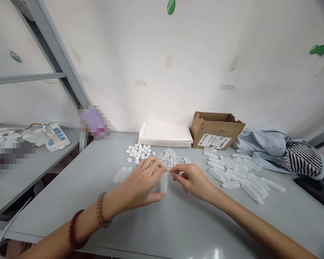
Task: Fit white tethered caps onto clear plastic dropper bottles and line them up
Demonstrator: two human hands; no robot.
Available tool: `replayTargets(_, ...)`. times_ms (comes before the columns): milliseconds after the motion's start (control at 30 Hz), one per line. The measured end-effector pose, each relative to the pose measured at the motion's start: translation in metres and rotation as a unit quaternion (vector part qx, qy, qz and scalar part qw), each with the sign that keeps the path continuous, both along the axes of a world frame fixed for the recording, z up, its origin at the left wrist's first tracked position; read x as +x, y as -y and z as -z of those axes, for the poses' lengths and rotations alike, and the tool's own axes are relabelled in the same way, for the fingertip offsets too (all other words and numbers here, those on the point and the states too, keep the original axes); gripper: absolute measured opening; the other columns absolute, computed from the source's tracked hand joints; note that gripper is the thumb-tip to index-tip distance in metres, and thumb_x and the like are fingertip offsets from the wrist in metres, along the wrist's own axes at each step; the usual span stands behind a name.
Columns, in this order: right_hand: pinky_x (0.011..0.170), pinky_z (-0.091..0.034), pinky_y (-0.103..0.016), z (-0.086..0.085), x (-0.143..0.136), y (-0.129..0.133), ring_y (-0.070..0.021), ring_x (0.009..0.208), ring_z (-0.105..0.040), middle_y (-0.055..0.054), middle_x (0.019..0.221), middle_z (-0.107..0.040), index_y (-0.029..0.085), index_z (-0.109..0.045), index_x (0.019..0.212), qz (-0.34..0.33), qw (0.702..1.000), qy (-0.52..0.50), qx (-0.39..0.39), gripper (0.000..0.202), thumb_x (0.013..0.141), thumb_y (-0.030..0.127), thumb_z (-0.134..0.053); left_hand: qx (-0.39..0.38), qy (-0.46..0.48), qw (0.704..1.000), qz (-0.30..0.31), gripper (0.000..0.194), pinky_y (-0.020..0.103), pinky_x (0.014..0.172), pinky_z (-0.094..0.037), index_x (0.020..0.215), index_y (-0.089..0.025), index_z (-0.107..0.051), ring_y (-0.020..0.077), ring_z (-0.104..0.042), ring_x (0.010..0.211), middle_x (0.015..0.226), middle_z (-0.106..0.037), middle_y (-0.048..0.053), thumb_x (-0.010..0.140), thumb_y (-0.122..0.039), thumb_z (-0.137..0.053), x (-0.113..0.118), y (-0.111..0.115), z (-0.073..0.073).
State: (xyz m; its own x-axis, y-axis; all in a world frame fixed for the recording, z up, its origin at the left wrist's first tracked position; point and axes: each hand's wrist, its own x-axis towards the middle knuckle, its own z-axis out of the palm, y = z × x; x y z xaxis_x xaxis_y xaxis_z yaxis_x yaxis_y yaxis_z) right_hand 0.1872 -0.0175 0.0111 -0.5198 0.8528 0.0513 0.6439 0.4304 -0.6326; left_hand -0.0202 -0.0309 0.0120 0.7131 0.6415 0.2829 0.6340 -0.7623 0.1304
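Note:
In front of me, my left hand (144,180) grips a small translucent plastic bottle (164,182), fingers at its top and thumb near its bottom. My right hand (190,178) pinches a thin white strand that reaches the bottle's upper end; it resembles the looped white pieces (169,158) piled just behind. White caps (138,153) lie heaped behind my left hand. A few more translucent bottles (122,175) rest to the left of that hand. Many others (230,172) are spread to the right of my right hand.
A stack of white trays (166,136) stands against the wall beside an open cardboard box (217,130). Light blue and striped cloth (286,153) lies at the right, near a black flat object (315,190). A power strip (58,137) sits on the left table.

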Motion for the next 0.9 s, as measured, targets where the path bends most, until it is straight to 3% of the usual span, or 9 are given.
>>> replayTargets(67,0.059,-0.043,-0.022,0.006,-0.010,-0.001,-0.0116,0.061,-0.062,-0.002,0.076,-0.069,0.016,-0.067,0.090,-0.032,0.992,0.078,0.091,0.021,0.090,0.010,-0.047,-0.030,-0.012,0.999,-0.004,0.040,0.041,0.090,-0.041,0.113,-0.018,-0.053,0.0288,-0.046,0.108,0.108,-0.057,0.008,0.076,-0.025,-0.067,-0.010,-0.001,-0.001)
replayTargets(133,0.061,-0.040,-0.023,0.014,-0.018,-0.001,-0.0145,0.068,-0.062,-0.004,0.078,-0.068,0.016,-0.068,0.089,-0.049,0.984,0.124,0.122,0.023,0.091,0.010,-0.046,-0.057,-0.025,0.998,-0.009,0.038,0.040,0.089,-0.042,0.111,-0.019,-0.055,0.0282,-0.047,0.106,0.105,-0.058,0.007,0.075,-0.026,-0.067,-0.017,-0.002,-0.002)
replayTargets(367,0.050,-0.023,-0.027,0.028,-0.037,-0.001,-0.0130,0.056,-0.054,-0.005,0.076,-0.063,0.015,-0.065,0.086,-0.067,0.958,0.230,0.160,0.023,0.091,0.008,-0.043,-0.089,-0.056,0.994,-0.028,0.030,0.042,0.087,-0.041,0.102,-0.018,-0.058,0.0292,-0.048,0.103,0.102,-0.059,0.008,0.075,-0.028,-0.065,-0.027,-0.006,0.002)
replayTargets(700,0.046,-0.025,-0.026,0.033,-0.047,-0.001,-0.0135,0.055,-0.057,-0.008,0.086,-0.064,0.015,-0.062,0.093,-0.069,0.943,0.266,0.186,0.021,0.088,0.007,-0.043,-0.091,-0.075,0.992,-0.050,0.030,0.050,0.098,-0.035,0.097,-0.017,-0.060,0.0366,-0.036,0.125,0.121,-0.054,0.014,0.068,-0.024,-0.064,-0.032,-0.013,0.008)
replayTargets(900,0.044,-0.028,-0.024,0.036,-0.048,0.002,-0.0081,0.047,-0.050,-0.012,0.110,-0.059,0.015,-0.060,0.109,-0.056,0.944,0.251,0.206,0.027,0.091,0.011,-0.041,-0.092,-0.101,0.989,-0.051,0.025,0.053,0.098,-0.034,0.092,-0.016,-0.061,0.0383,-0.035,0.126,0.124,-0.053,0.016,0.069,-0.026,-0.065,-0.033,-0.012,0.006)
